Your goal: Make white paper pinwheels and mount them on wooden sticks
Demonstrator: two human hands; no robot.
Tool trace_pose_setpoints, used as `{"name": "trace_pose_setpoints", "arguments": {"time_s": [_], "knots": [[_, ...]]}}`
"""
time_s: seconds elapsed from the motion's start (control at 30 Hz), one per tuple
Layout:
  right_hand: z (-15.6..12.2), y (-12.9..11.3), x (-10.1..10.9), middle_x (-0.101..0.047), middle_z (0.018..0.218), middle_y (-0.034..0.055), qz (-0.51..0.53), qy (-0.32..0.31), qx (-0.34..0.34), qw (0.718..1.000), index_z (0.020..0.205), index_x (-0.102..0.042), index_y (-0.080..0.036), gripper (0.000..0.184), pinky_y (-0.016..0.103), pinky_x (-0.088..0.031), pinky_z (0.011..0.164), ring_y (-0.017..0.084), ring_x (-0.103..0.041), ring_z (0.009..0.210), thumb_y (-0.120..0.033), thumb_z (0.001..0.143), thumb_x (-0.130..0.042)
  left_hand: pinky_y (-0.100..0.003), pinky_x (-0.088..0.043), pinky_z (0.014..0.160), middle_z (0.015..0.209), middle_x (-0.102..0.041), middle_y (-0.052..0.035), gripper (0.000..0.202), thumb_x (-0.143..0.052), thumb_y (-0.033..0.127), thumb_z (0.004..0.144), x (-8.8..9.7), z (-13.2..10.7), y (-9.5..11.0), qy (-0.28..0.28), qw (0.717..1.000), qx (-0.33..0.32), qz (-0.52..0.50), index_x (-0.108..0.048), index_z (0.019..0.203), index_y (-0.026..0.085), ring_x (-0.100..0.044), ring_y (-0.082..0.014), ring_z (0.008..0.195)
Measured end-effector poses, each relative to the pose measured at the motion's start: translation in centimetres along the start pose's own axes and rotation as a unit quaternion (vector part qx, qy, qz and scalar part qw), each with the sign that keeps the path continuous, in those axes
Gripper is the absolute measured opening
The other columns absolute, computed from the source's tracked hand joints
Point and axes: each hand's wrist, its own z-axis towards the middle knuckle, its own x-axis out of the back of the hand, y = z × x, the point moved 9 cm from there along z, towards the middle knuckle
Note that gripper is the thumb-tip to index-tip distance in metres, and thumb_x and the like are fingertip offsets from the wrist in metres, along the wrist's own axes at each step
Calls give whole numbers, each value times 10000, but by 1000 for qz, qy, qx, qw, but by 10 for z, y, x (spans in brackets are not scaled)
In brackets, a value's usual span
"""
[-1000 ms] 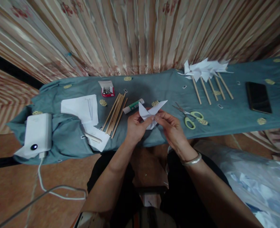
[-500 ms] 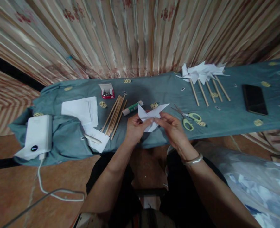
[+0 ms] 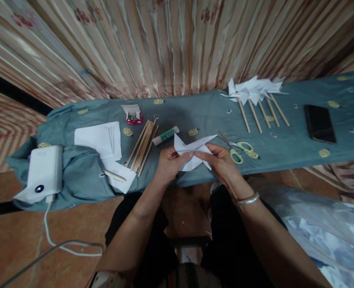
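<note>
A white paper pinwheel (image 3: 194, 146) with pointed blades is held above the near edge of the cloth-covered table. My left hand (image 3: 170, 162) is closed on its left side, the thumb pressing near the centre. From the right, my right hand (image 3: 220, 160) grips it too, its thumb tip also at the middle, fingers behind the paper. Just beyond my left hand lies a green and white glue stick (image 3: 166, 136). Scissors (image 3: 237, 147) with light green handles rest to the right of my right hand. Left of the glue stick is a bundle of wooden sticks (image 3: 143, 146).
Several finished pinwheels (image 3: 255, 90) on sticks lie at the back right, near a black phone (image 3: 319, 124). An open red box (image 3: 133, 115) holds small metal pins. White paper sheets (image 3: 97, 138), a pencil-like stick (image 3: 114, 175) and a white power bank (image 3: 45, 170) with a cable are at left.
The paper pinwheel has turned slightly and its blades are spread wider to the right. My right hand has shifted a little, with both thumbs now at the centre. The view has moved slightly.
</note>
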Motion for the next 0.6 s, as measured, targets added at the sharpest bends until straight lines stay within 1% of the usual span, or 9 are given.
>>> {"name": "trace_pose_setpoints", "arguments": {"time_s": [0.13, 0.4, 0.6], "knots": [[0, 0, 1, -758, 709, -16, -11, -4, -2, 1000, 712, -768, -245, 259, 300, -496, 604, 164, -636, 596, -370, 521, -891, -316, -538, 669, 736, -746, -39, 392, -905, 404, 503, 1, 0, -2, -6, 1000, 8, 11, -747, 742, 137, -663, -179, 658], [1, -1, 4, -744, 680, -34, -19, 12, 8, 1000, 636, -758, -255, 218, 280, -481, 576, 138, -597, 562, -332, 496, -904, -288, -524, 640, 707, -739, -28, 358, -894, 384, 517, -1, 1, 0, -14, 1000, 6, 23, -754, 738, 140, -645, -162, 639], [3, 0, 4, -725, 638, -38, -21, 13, 16, 1000, 617, -743, -254, 231, 275, -475, 573, 133, -593, 554, -350, 494, -914, -278, -515, 624, 684, -728, -28, 333, -884, 366, 531, -1, 1, 0, -16, 1000, 10, 25, -755, 726, 130, -635, -154, 622]]}}
